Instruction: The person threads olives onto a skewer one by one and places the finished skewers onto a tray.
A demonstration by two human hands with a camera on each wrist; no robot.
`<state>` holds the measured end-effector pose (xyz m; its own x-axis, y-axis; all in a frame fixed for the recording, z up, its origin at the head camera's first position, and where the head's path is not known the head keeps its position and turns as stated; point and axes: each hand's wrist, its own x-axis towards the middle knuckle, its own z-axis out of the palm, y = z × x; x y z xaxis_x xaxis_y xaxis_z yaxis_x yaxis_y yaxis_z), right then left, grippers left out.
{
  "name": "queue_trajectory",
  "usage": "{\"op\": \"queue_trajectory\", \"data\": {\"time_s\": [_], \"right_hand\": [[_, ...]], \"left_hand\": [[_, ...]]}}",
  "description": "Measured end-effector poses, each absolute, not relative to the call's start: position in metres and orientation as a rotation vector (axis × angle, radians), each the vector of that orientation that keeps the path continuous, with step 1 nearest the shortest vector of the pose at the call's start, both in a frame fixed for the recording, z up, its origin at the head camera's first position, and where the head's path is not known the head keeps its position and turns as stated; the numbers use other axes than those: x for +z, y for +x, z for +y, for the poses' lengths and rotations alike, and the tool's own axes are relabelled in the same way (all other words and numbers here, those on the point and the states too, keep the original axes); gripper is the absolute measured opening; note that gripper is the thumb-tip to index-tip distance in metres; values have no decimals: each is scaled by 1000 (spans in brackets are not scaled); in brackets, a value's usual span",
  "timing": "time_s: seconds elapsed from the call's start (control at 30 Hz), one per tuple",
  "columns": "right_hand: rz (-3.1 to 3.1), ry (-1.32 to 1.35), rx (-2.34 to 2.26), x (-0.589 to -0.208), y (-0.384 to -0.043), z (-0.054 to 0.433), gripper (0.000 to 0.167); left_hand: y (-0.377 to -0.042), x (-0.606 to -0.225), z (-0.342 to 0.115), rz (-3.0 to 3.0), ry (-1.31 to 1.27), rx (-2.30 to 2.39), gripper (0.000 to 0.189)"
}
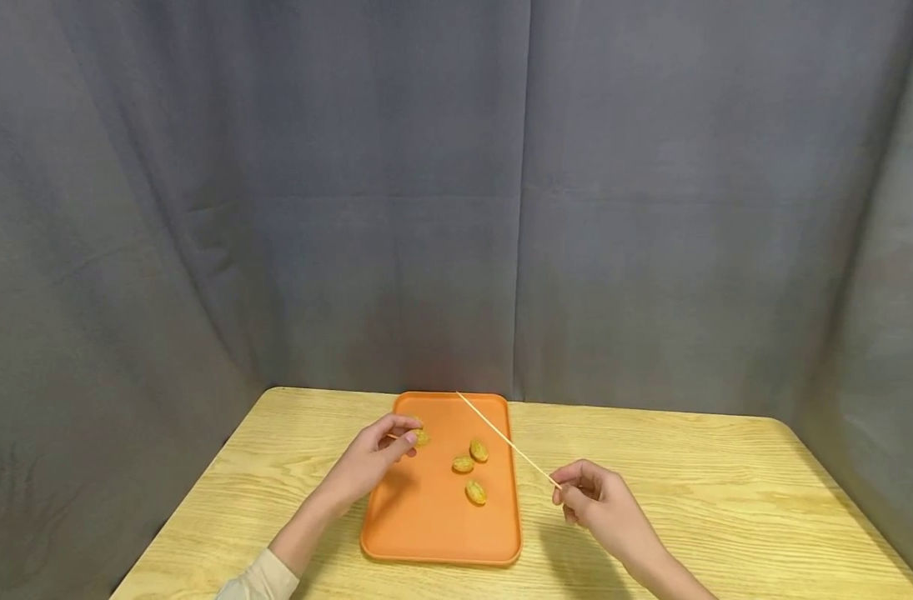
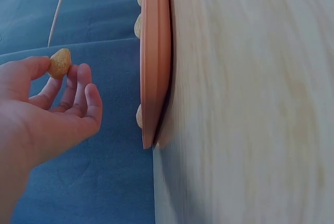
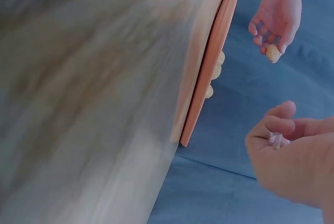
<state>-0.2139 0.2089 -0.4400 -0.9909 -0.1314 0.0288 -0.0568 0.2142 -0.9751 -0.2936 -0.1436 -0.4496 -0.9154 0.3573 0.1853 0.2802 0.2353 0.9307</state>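
Observation:
My left hand [image 1: 372, 457], over the left side of the orange tray [image 1: 433, 533], pinches a yellow-brown candied date [image 2: 60, 63] between thumb and fingertips. The date is oval and finely wrinkled. My right hand [image 1: 594, 504], to the right of the tray, grips the lower end of a thin wooden skewer [image 1: 509, 442]. The skewer slants up and left across the tray's right side, its tip near the far rim. In the right wrist view, a small pale thing [image 3: 278, 140] shows within the curled fingers of the right hand. Dates [image 1: 475, 492] lie on the tray's right half.
The tray lies on a light wood-grain table [image 1: 696, 483], reaching close to its back edge. Grey curtains [image 1: 396, 208] hang behind the table and at both sides.

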Motion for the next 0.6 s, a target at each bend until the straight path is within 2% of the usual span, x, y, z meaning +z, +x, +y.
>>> {"op": "queue_trajectory", "data": {"time_s": [0.33,0.6], "right_hand": [[2346,-120,-1968,-437,-209,208,26],[2253,-218,-1971,-435,-206,208,25]], "left_hand": [[-292,-448,-140,2253,488,1946,36],[-291,-447,-138,2152,425,2021,45]]}}
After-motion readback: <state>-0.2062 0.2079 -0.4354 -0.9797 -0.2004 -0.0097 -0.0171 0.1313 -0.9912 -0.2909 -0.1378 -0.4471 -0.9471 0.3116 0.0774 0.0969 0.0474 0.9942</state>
